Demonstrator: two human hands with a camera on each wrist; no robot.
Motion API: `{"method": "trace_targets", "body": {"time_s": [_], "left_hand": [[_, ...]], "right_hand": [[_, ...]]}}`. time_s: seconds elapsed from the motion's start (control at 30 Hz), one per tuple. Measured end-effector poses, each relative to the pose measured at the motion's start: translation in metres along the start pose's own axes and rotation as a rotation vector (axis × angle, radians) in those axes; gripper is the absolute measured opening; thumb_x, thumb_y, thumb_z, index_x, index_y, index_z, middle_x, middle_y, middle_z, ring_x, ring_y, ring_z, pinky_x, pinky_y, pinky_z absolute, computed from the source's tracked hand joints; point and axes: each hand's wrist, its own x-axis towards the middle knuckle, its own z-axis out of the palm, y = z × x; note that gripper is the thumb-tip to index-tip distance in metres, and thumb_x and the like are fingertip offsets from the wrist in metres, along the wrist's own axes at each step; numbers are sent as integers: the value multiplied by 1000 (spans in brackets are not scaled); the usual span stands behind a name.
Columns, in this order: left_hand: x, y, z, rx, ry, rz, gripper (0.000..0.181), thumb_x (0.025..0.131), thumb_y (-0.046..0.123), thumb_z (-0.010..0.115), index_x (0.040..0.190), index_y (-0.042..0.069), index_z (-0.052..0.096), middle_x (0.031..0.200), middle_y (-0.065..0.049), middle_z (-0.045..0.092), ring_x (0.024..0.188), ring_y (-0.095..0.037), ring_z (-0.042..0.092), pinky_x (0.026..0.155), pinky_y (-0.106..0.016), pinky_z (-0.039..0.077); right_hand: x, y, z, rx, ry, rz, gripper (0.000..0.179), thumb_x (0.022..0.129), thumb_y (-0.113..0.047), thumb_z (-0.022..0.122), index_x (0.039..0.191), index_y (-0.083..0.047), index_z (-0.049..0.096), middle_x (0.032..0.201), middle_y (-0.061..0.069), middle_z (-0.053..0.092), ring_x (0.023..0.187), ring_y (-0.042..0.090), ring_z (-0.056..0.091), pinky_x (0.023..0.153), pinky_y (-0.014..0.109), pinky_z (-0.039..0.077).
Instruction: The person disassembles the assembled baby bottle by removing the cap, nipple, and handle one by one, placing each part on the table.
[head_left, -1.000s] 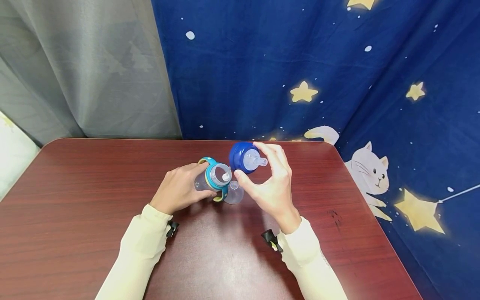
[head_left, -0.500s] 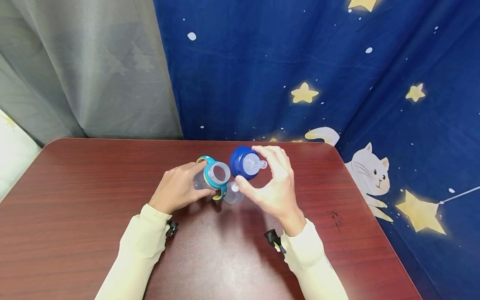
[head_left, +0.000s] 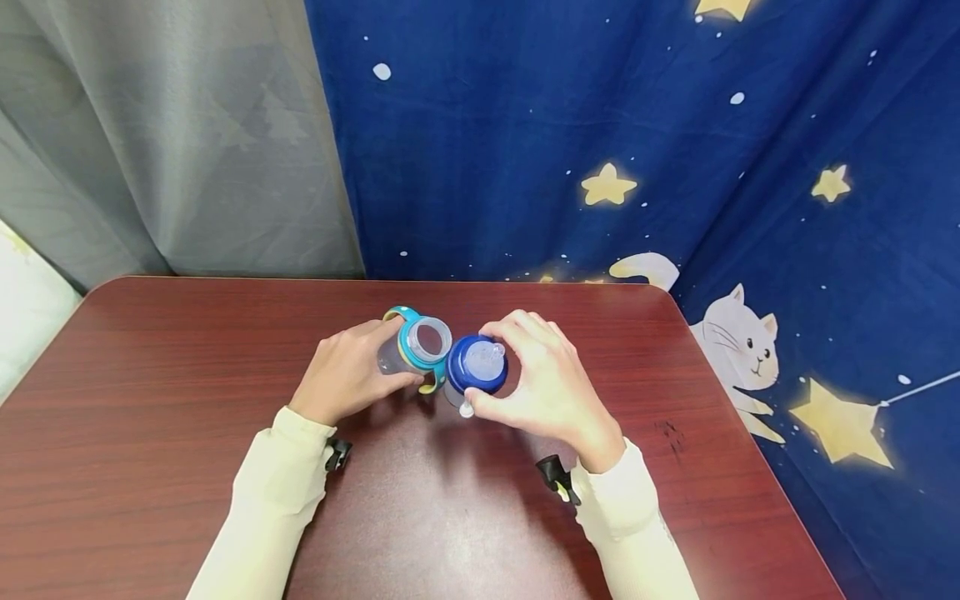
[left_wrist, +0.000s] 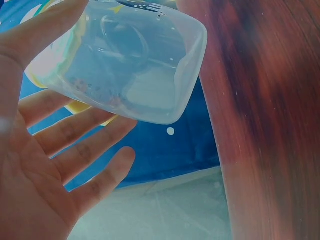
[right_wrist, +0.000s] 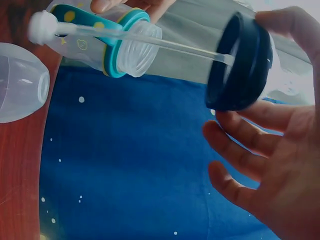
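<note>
My left hand (head_left: 337,371) grips a clear baby bottle (head_left: 392,356) between thumb and fingers. The bottle leans to the right with its threaded mouth uncovered, and a teal ring with two handles (head_left: 401,313) circles its neck. Pinched at the rim by my right hand (head_left: 551,387) is a blue bottle lid (right_wrist: 242,65) with a clear nipple (head_left: 483,358). In the right wrist view, a thin straw (right_wrist: 150,44) runs from the lid's underside to a white weighted end (right_wrist: 44,27), apart from the bottle mouth. A clear domed cover (right_wrist: 22,82) stands on the table, mostly hidden under the lid in the head view.
The brown wooden table (head_left: 187,417) carries all of this. Behind it hang a grey curtain (head_left: 202,150) and a blue starry curtain (head_left: 487,150). A black wrist mount (head_left: 557,477) sits by the right sleeve, another (head_left: 337,454) by the left.
The straw's white end has come out of the bottle mouth. My right hand has lowered the lid toward me, over the domed cover. The left hand and bottle have shifted slightly left.
</note>
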Motion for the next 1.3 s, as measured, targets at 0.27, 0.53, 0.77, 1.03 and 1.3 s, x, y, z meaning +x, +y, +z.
{"method": "trace_targets", "body": {"time_s": [0.27,0.53,0.77,1.03,1.3], "left_hand": [[-2,2,-5,9,-8,-30,72,67,52,88,122,13,64,96,-3,68,75,-19,62,61,-45,52],[-3,2,-4,7,-4,-36,72,67,52,88,122,11,63,97,-5,68,76,-21,63,61,-46,52],[-3,2,-4,9,-9,-42,73,68,53,87,123,11,63,99,-6,69,78,-21,63,62,-46,52],[-5,0,-3,4,-12,-48,74,69,52,87,125,11,63,101,-7,69,79,-22,64,62,-46,53],[-3,-1,-4,13,-15,-53,71,69,54,85,122,13,62,96,-2,67,75,-19,62,59,-44,52]], "right_hand": [[-2,-3,7,-67,-147,-7,55,67,-52,80,108,-19,65,96,-11,56,87,10,53,77,35,45],[-2,-4,16,-134,-270,24,56,68,-57,79,108,-19,68,97,-9,59,84,12,54,75,34,46],[-3,1,15,-165,-301,27,54,71,-55,76,109,-18,69,96,-8,60,86,11,56,76,34,46],[-3,9,19,-187,-419,98,49,70,-50,78,104,-15,70,91,-8,60,79,9,56,72,31,45],[-1,17,26,-215,-526,156,33,66,-44,81,82,-20,65,76,-9,53,65,10,50,58,30,42]]}}
